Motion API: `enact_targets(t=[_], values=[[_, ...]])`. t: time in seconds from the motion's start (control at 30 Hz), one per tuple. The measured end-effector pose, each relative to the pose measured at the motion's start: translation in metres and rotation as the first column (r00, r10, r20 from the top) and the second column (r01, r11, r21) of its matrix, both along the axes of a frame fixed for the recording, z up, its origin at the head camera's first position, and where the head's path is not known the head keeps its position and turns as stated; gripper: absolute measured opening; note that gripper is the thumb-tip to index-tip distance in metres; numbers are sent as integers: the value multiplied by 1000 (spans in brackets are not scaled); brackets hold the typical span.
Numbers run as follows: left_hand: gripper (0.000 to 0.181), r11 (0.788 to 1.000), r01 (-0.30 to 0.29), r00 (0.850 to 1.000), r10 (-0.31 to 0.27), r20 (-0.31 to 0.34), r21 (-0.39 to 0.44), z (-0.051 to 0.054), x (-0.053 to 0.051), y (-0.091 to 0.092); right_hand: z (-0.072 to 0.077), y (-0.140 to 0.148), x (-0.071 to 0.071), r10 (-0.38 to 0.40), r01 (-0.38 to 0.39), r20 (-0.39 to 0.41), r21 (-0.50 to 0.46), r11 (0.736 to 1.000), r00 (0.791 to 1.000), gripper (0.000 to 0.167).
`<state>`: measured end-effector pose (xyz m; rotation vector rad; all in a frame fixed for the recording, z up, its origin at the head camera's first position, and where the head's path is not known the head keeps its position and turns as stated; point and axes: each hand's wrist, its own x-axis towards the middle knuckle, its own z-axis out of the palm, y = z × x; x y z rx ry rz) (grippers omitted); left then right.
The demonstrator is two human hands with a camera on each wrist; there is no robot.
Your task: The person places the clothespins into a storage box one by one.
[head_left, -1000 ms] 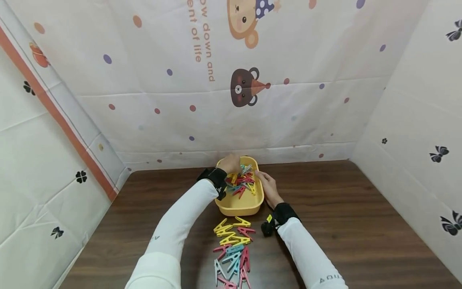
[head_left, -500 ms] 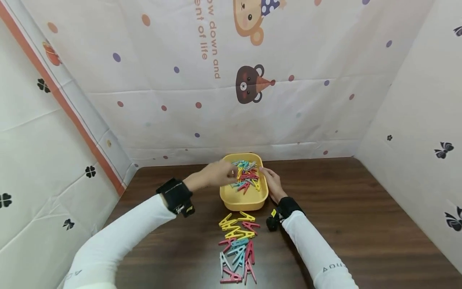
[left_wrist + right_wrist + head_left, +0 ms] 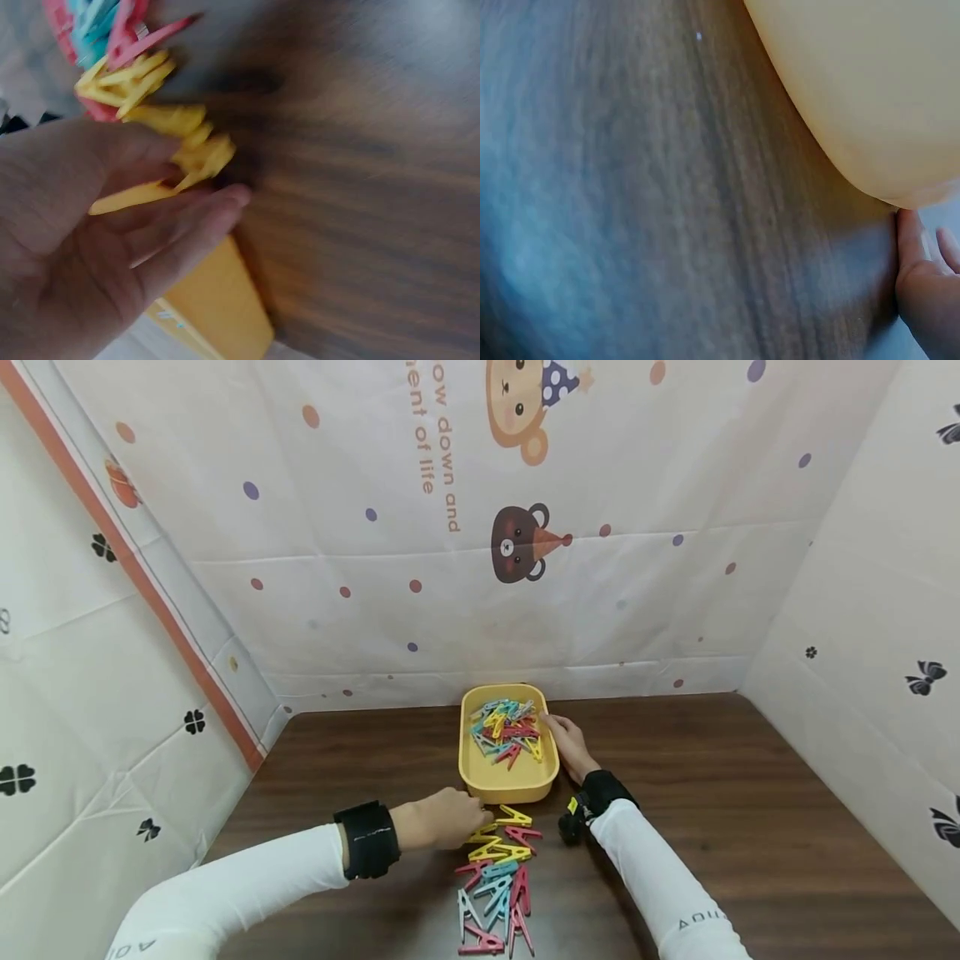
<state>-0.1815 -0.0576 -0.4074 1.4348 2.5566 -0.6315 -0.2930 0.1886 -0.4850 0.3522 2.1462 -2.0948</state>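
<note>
The tray (image 3: 495,775) sits near the table's far edge, just before a creased, printed cloth (image 3: 360,618); wood-grained table (image 3: 697,785) stretches to its left and right. Off the tray's near-left corner, the left hand (image 3: 444,818) has thumb and fingers clamped on a yellow clip (image 3: 135,198). The right hand (image 3: 570,747) touches the tray's right wall; I cannot tell whether its fingers grip. The tray is smooth and round-cornered, with piled clips (image 3: 510,733) towards its far end. Loose clips (image 3: 498,868), slim and A-shaped, string out nearward.
</note>
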Motion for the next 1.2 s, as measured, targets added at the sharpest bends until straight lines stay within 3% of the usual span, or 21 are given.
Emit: enact_targets(t=[0.23, 0.4, 0.57, 0.63, 0.7, 0.77, 0.83, 0.9, 0.93, 1.0, 1.03, 1.07, 1.13, 1.2], values=[[16, 991, -100, 988, 89, 123, 89, -5, -2, -14, 3, 5, 1, 29, -29, -3, 57, 998, 1000, 74], [15, 978, -187, 957, 159, 244, 96, -5, -8, -24, 8, 7, 1, 12, -12, 5, 67, 998, 1000, 76], [15, 968, -249, 927, 226, 301, 41, -4, -8, -33, 8, 9, 2, 22, -23, 4, 85, 996, 1000, 75], [4, 958, -286, 910, 264, 321, 21, 3, -9, -36, 8, 10, 3, 24, -24, 2, 90, 996, 1000, 75], [10, 946, -326, 886, 304, 349, 3, 15, -14, -39, 7, 10, 3, 28, -28, 3, 95, 995, 1000, 76], [16, 923, -385, 849, 364, 383, -23, 33, -24, -42, 7, 8, 4, 29, -29, 5, 95, 995, 1000, 76], [14, 907, -420, 823, 399, 404, -40, 55, -39, -44, 5, 6, 6, 33, -33, 5, 94, 995, 999, 77], [9, 911, -410, 823, 388, 416, -39, 77, -60, -44, 3, 4, 7, 30, -30, 5, 94, 995, 1000, 77], [7, 915, -403, 829, 374, 414, -21, 87, -71, -41, 3, 4, 7, 25, -26, 8, 91, 995, 1000, 77], [4, 920, -389, 850, 337, 405, 52, 103, -95, -33, 2, 3, 8, 14, -15, 11, 85, 996, 1000, 75], [5, 918, -380, 868, 311, 387, 114, 109, -107, -28, 1, 3, 8, 9, -10, 10, 81, 997, 1000, 74], [7, 913, -369, 884, 286, 370, 174, 113, -117, -22, 1, 2, 8, 5, -6, 10, 72, 997, 1000, 73], [14, 878, -386, 897, 286, 337, 283, 117, -134, -9, 0, 0, 8, 5, -5, 4, 55, 998, 1000, 71], [21, 849, -397, 906, 304, 293, 348, 112, -146, 7, 0, -3, 8, 13, -13, -8, 43, 999, 1000, 70]])
